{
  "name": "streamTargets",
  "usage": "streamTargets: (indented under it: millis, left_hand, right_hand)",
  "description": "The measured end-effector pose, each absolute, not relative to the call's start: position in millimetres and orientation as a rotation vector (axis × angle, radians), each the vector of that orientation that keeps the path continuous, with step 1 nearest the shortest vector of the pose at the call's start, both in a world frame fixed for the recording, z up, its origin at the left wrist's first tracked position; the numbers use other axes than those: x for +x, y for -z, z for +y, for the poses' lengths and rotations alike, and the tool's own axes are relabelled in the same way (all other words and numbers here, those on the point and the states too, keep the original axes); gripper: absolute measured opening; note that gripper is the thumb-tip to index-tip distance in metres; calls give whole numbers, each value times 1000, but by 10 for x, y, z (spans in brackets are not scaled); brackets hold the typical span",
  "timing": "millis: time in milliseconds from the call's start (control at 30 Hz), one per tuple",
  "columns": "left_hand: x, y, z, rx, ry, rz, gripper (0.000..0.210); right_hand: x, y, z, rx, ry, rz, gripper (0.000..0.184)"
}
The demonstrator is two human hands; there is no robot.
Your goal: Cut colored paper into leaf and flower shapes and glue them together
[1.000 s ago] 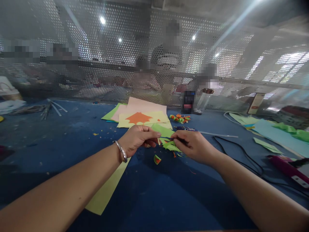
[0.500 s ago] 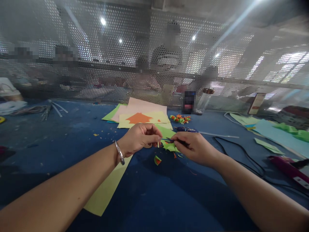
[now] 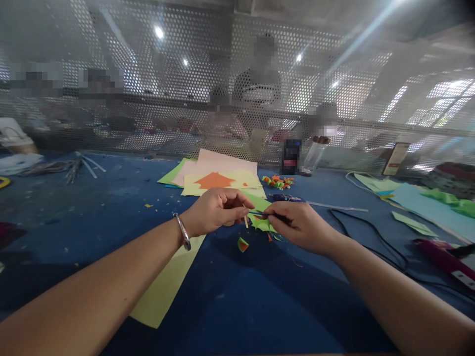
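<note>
My left hand [image 3: 215, 211], with a silver bangle at the wrist, is closed in a pinch on a narrow pale yellow paper strip [image 3: 246, 222] that hangs from the fingertips. My right hand [image 3: 300, 223] is closed around a thin dark stick-like tool [image 3: 259, 213]. Its tip points left and reaches the left fingertips by the strip; whether the strip is wound on it cannot be seen. Below the hands, a small green and orange folded paper piece [image 3: 243, 244] lies on the blue table. Green cut paper [image 3: 262, 225] shows behind and between the hands.
Coloured sheets [image 3: 226, 159] are stacked behind my left hand, and a long yellow-green sheet [image 3: 163, 291] lies under that forearm. Curled paper pieces [image 3: 278, 182], a glass bottle [image 3: 316, 154], a black cable [image 3: 365, 228] and a magenta power strip [image 3: 445, 258] stand or lie farther right. A perforated metal screen [image 3: 166, 113] rises behind.
The left fingertips have shifted slightly right, and the yellow strip now hangs at more of a slant. Both hands keep their grip, and the tool stays at the left fingertips.
</note>
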State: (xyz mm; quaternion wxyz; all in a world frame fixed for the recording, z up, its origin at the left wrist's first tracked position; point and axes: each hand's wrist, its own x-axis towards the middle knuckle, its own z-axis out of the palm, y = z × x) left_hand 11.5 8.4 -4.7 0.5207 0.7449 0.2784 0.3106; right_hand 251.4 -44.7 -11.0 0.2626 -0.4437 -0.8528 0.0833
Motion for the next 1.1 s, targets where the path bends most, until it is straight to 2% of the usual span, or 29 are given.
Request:
streamTargets:
  millis: [400,1100]
  left_hand:
    - [121,87,116,1718,-731,651,24]
    - [137,145,156,1765,-728,656,20]
  right_hand:
    - [2517,123,-441,-1208,-280,-2278,18]
    - [2485,120,-440,-1199,-228,-2330,21]
